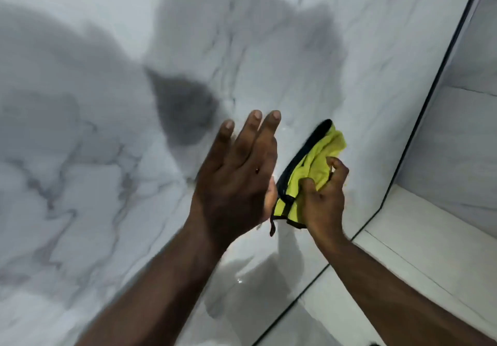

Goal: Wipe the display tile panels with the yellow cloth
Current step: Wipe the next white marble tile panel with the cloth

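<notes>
On my feed, the yellow cloth (314,162) sits in front of the big marble-veined tile panel (80,157), bunched up, with its black trim (304,149) running along its left edge. The right hand (325,200) has it: the grip is curled round the cloth's lower right part, thumb and fingers pinching the folds. A small dark loop (272,227) dangles from the cloth's bottom left corner.

Just left of the cloth I see the left hand (236,173), back toward the camera, its grip spread, fingers straight and pointing up, holding nothing. The base of its thumb is right at the cloth's trim; I cannot tell whether it touches. I also cannot tell whether the cloth is pressed to the panel or held just off it.

Up and left of the cloth, dark hand shadows (185,109) fall across the panel. Well right of the cloth, a thin black seam (430,103) runs diagonally, and beyond it stands a second veined panel (462,144). Below and right of the cloth, a white ledge (419,232) meets that seam. Both forearms are bare.
</notes>
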The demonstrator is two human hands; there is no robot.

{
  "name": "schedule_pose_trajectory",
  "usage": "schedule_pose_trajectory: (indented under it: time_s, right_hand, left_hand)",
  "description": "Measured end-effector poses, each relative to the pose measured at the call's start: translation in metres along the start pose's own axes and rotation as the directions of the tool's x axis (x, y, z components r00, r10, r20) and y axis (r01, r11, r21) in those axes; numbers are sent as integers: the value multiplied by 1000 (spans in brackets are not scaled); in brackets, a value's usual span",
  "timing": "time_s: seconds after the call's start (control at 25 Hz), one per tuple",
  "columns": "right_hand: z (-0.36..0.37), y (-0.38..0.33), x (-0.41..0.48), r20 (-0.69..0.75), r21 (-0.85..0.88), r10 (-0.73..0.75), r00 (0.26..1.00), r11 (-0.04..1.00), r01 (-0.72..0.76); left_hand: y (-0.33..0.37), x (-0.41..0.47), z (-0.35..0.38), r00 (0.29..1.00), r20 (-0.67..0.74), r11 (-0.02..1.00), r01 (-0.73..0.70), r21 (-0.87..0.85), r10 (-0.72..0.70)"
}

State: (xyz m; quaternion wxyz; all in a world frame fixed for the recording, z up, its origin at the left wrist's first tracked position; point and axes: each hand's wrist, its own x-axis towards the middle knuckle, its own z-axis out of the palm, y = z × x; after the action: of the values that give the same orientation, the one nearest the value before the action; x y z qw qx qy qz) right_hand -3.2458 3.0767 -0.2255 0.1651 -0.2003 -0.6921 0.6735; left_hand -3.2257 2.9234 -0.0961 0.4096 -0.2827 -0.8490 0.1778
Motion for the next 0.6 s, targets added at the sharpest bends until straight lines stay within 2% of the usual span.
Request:
schedule_pose_trajectory:
  time_s: [0.04, 0.08, 0.16, 0.2, 0.28, 0.32, 0.36, 0.4, 0.44, 0.48, 0.52, 0.56, 0.6]
  right_hand:
    - [6, -20, -4, -20, 1, -111, 994, 994, 111]
    - [13, -33, -3, -64, -17, -126, 990, 992, 125]
    - [27, -66, -13, -140, 59, 61, 988, 997, -53]
    - [32, -80, -22, -148, 61, 32, 988, 998, -23]
    - [37, -99, -53, -87, 2, -318, 944, 948, 319]
    - [37, -105, -58, -30, -54, -466, 884, 884, 465]
    - [36, -110, -52, -33, -123, -556, 830, 827, 549]
    - [36, -116, -41, -96, -136, -521, 848, 851, 508]
    - [38, -128, -34, -182, -84, -370, 911, 929, 361]
    - [41, -140, -32, -236, -53, -239, 942, 971, 233]
    - [44, -149, -37, -245, -49, -246, 938, 969, 241]
    - [46, -151, -48, -217, -115, -410, 886, 912, 394]
    - [49, -148, -59, -129, -185, -595, 794, 801, 570]
  left_hand:
    - [-5, -10, -12, 999, 0, 999, 39, 15, -39]
    - [-13, -22, -26, 998, 0, 998, 60, 20, -60]
    - [-37, -46, -53, 998, -25, 998, 63, 28, -62]
    - [-51, -52, -63, 997, -63, 998, 51, 46, -48]
    - [-76, -56, -80, 996, -84, 996, 33, 79, -26]
    - [-86, -54, -84, 997, -75, 997, 33, 76, -28]
    - [-92, -53, -88, 997, -75, 997, 38, 69, -32]
    - [-97, -53, -90, 996, -80, 996, 38, 79, -31]
    - [-100, -55, -90, 997, -77, 994, 30, 109, -22]
    - [-101, -57, -88, 998, -63, 989, 17, 145, -8]
    - [-101, -58, -87, 999, -49, 985, 3, 172, 6]
    - [-101, -58, -85, 999, -41, 983, -6, 186, 14]
    - [-102, -58, -83, 999, -43, 981, -8, 194, 16]
